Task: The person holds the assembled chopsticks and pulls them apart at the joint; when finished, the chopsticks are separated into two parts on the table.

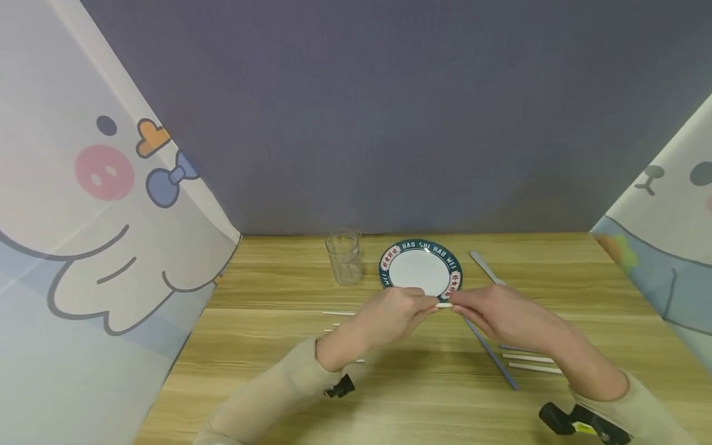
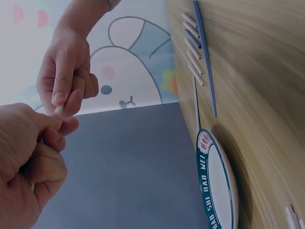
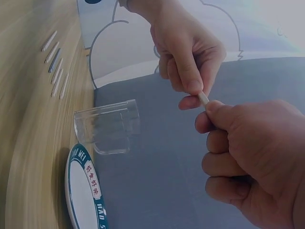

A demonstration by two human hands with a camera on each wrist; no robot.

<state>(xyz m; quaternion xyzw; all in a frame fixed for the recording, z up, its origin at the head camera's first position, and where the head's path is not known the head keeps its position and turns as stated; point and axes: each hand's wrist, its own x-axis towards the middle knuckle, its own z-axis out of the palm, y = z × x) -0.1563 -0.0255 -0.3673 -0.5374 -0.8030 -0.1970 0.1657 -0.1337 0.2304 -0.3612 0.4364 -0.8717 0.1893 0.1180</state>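
Note:
In the head view my left hand [image 1: 392, 312] and right hand [image 1: 500, 312] meet in front of the plate. Between them is a short thin white stick [image 1: 444, 305], pinched by thumb and fingers from either side. The wrist views show the stick's bare middle [image 3: 203, 98] between the fingertips; its ends are hidden in the hands. Both hands are raised above the table. Just beyond them lies a round plate [image 1: 418, 272] with a white centre and a dark green lettered rim. A clear glass mug [image 1: 345, 259] stands to its left.
Several thin white sticks [image 1: 339, 313] lie on the left, partly behind my left arm. More white sticks [image 1: 535, 369] lie on the right, near a long blue stick [image 1: 495, 355] and a pale grey stick [image 1: 485, 266]. A dark grey wall [image 1: 389, 123] rises behind the wooden table [image 1: 250, 358].

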